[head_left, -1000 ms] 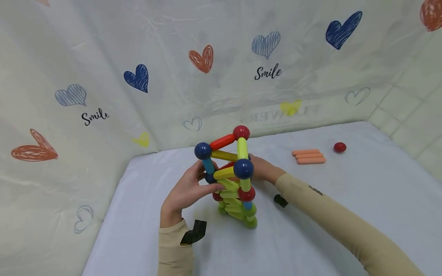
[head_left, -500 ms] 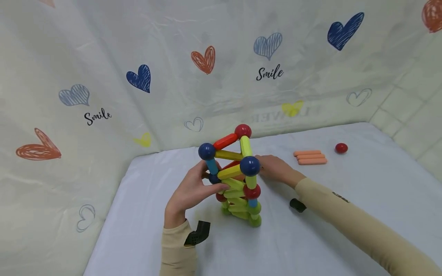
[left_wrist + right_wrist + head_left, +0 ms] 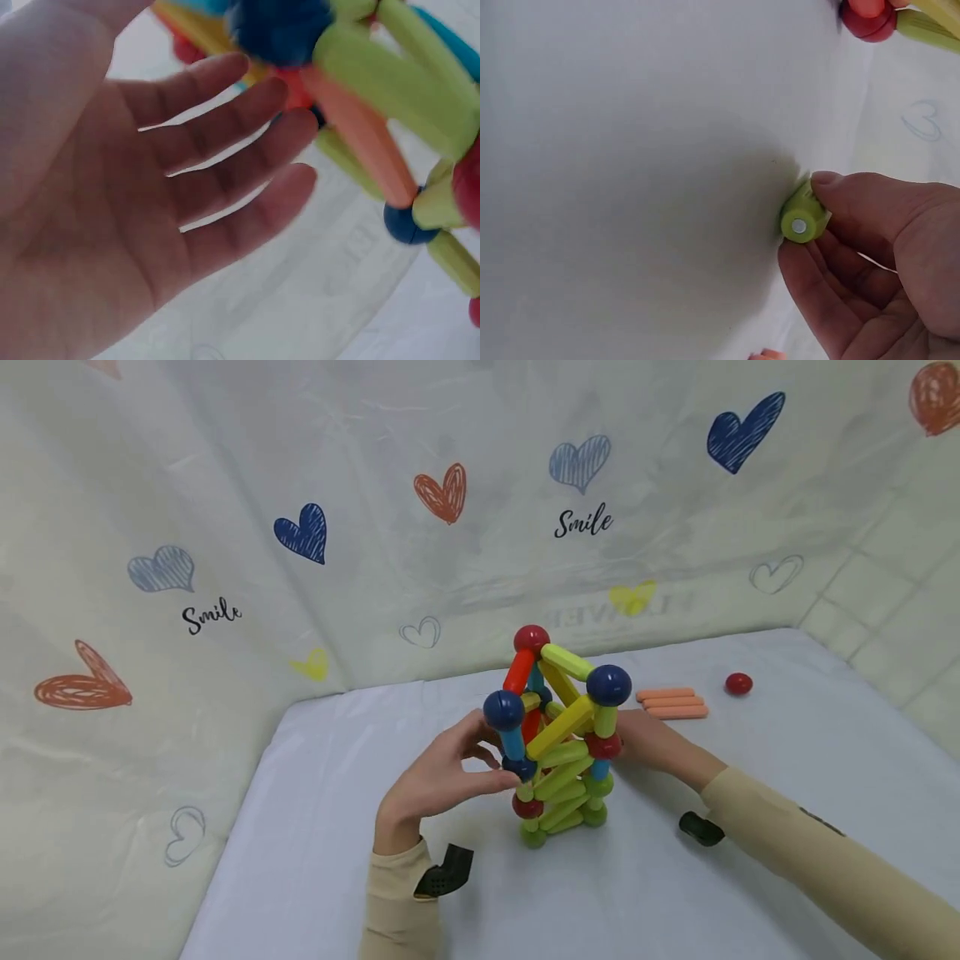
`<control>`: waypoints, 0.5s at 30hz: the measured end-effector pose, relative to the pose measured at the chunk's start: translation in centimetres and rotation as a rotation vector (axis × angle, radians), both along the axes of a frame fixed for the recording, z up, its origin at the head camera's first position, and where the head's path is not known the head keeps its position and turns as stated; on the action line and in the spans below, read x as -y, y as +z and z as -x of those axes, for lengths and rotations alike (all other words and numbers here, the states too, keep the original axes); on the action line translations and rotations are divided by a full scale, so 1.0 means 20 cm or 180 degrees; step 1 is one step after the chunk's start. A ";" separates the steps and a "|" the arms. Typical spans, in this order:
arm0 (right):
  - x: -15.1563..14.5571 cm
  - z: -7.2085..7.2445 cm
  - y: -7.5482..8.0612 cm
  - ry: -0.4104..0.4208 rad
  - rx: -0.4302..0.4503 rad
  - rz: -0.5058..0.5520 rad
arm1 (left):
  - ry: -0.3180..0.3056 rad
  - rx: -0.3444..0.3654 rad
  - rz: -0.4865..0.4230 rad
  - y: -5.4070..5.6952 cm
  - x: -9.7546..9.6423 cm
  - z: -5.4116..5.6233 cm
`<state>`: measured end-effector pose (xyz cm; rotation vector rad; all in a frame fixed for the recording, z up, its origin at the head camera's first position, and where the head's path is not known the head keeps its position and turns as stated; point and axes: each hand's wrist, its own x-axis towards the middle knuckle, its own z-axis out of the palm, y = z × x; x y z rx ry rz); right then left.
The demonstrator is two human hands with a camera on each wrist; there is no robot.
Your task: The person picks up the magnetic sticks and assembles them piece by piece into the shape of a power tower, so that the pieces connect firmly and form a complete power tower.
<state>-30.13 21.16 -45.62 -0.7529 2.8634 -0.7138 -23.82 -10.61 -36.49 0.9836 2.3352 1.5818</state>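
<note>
A tower of magnetic sticks and balls (image 3: 562, 793) stands on the white-covered table, mostly green low down, with blue, red and yellow parts higher. My left hand (image 3: 446, 768) is at its left side, the thumb against a lower blue ball (image 3: 519, 767). In the left wrist view the left fingers (image 3: 255, 187) are nearly straight, their tips beside the tower. My right hand (image 3: 656, 743) is to the tower's right, partly hidden behind it. In the right wrist view it pinches a green magnetic stick (image 3: 802, 214) between thumb and fingers, one round end showing.
Three orange sticks (image 3: 671, 702) lie side by side behind the right hand. A red ball (image 3: 738, 683) rests to their right. A white sheet printed with hearts (image 3: 360, 560) hangs behind the table.
The tower has turned and shifted to the right, and my left hand has moved right along with it. My right hand has drawn away to the right from behind the tower.
</note>
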 end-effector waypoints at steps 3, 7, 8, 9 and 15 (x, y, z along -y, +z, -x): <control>-0.03 -0.04 0.01 0.0031 0.0056 -0.0033 | 0.0152 0.0195 -0.0381 -0.03 0.04 0.04; -0.05 -0.12 0.04 0.0032 0.0195 -0.0008 | 0.0398 0.0241 -0.0739 -0.07 0.01 0.09; -0.06 -0.14 0.06 0.0033 0.0251 0.0053 | 0.0400 0.0245 -0.0776 -0.08 0.00 0.10; -0.06 -0.16 0.08 0.0034 0.0302 0.0126 | 0.0391 0.0254 -0.0795 -0.09 -0.02 0.11; -0.10 -0.28 0.28 -0.0022 0.0779 0.0798 | 0.0104 0.0227 -0.0774 -0.11 -0.09 0.16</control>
